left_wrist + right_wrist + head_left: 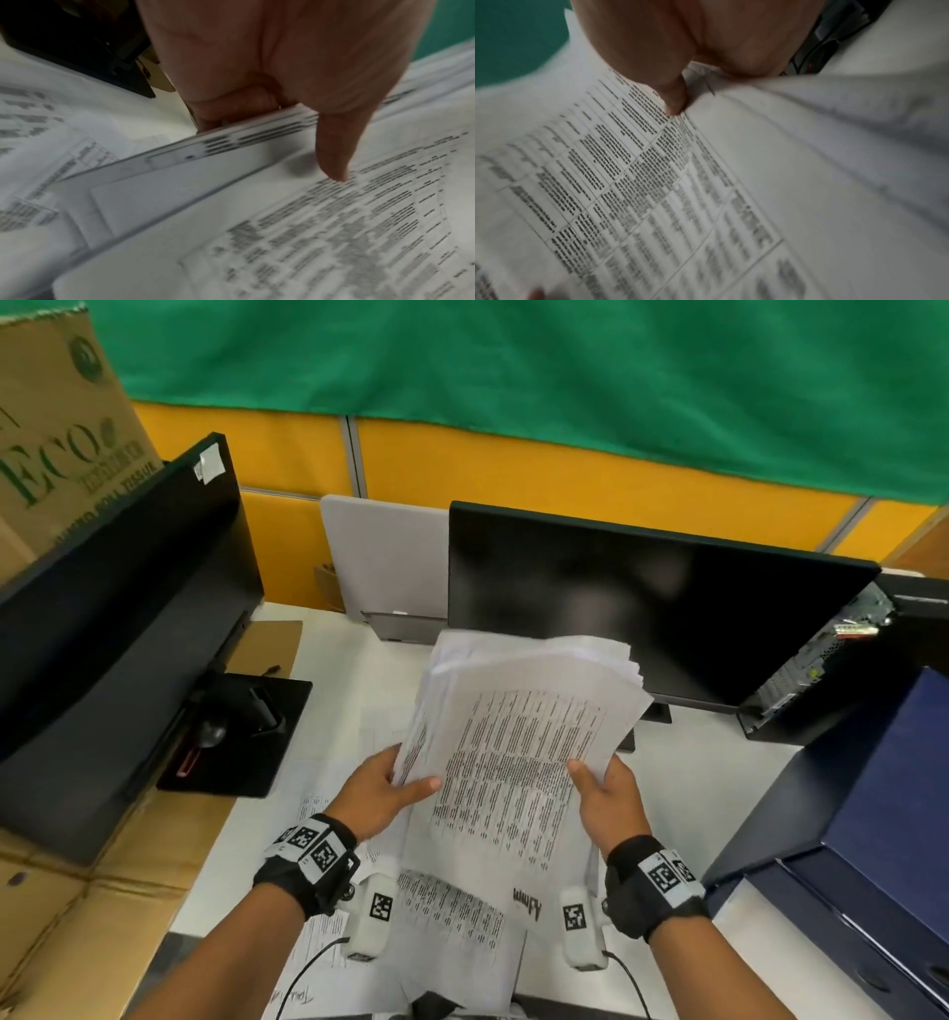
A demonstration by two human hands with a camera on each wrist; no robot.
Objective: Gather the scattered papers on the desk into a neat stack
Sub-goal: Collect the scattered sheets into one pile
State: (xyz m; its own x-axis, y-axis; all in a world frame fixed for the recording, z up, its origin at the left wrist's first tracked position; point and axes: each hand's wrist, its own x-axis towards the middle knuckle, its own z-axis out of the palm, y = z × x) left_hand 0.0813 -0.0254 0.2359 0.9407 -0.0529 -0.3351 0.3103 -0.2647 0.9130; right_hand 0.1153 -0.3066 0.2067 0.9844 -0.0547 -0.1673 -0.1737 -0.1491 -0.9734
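A thick bundle of printed papers [518, 742] is held up above the white desk [339, 670], tilted toward the monitor. My left hand [382, 788] grips its left edge, thumb on top and fingers underneath. My right hand [606, 793] grips the right edge the same way. The left wrist view shows the thumb [334, 154] lying on the top sheet [334, 233] and the uneven paper edges [231, 140]. In the right wrist view the thumb [672, 97] pinches the bundle [654, 182]. More printed sheets [452, 932] lie flat on the desk below the hands.
A dark monitor [642, 608] stands right behind the bundle. A second monitor [102, 618] with its black base [241, 737] is at the left, beside cardboard boxes [56, 428]. A navy box [873, 803] and a computer case [821, 670] sit at the right.
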